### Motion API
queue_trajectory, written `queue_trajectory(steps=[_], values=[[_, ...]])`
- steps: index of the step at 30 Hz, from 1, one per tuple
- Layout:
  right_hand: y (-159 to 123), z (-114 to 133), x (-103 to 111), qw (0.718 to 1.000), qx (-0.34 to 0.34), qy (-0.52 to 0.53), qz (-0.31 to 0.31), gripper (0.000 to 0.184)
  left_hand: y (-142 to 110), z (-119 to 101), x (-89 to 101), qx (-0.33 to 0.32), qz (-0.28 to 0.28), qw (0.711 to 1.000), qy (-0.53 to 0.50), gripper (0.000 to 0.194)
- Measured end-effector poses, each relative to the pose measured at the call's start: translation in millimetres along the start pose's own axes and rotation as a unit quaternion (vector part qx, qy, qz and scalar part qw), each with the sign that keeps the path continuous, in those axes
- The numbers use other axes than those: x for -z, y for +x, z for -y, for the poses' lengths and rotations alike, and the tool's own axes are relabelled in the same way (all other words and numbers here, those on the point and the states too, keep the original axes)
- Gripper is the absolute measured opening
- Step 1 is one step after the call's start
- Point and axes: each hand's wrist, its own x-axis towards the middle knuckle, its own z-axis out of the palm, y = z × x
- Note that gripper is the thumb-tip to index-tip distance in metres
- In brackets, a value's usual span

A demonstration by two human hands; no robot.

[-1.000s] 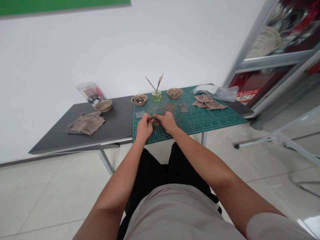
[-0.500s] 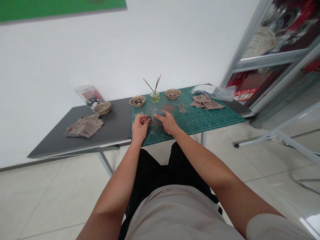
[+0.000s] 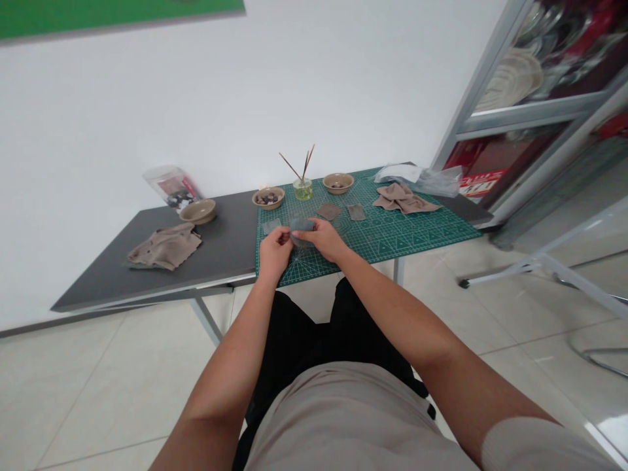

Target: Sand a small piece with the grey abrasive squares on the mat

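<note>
Over the front left of the green cutting mat (image 3: 383, 239), both hands meet. My right hand (image 3: 328, 239) is closed on a grey sheet that looks like sandpaper (image 3: 301, 226), its thumb lying across it. Against the left edge of that sheet, my left hand (image 3: 275, 251) is closed in a pinch. The small dark piece seen in these fingers a moment earlier is now hidden by the fingers and the sheet. Just behind the hands lie a brown square sheet (image 3: 328, 210) and a greyish one (image 3: 356, 212). A pale clear piece (image 3: 271, 226) rests beside my left hand.
Small dark and pale pieces fill a bowl (image 3: 268, 197); another bowl (image 3: 338, 183) holds fewer. Between them stands a glass jar with sticks (image 3: 303, 188). Cloths (image 3: 165, 246) lie at left and right. A third bowl (image 3: 197, 210) and a clear tub (image 3: 171, 188) stand left.
My right hand has brought the grey sheet left and against my left fingertips, covering the small dark piece. The view has shifted slightly.
</note>
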Motion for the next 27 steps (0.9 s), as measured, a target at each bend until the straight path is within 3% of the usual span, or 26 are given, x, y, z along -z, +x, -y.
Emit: queue_trajectory(steps=[3,10,27], values=[[-1.9,3.4,-1.7,0.999,-0.013,-0.027,0.022,0.042,-1.2,-2.0,0.2,-0.002,-0.002,1.0,0.031,0.007],[0.6,2.5,-1.6,0.999,-0.05,-0.009,0.008,0.045,-3.5,-3.7,-0.2,-0.008,-0.018,0.995,0.1,0.011],[-2.5,-1.3,1.3,0.995,-0.001,-0.095,0.008,0.041,-3.5,-1.8,-0.6,-0.012,-0.001,0.995,0.099,0.016]])
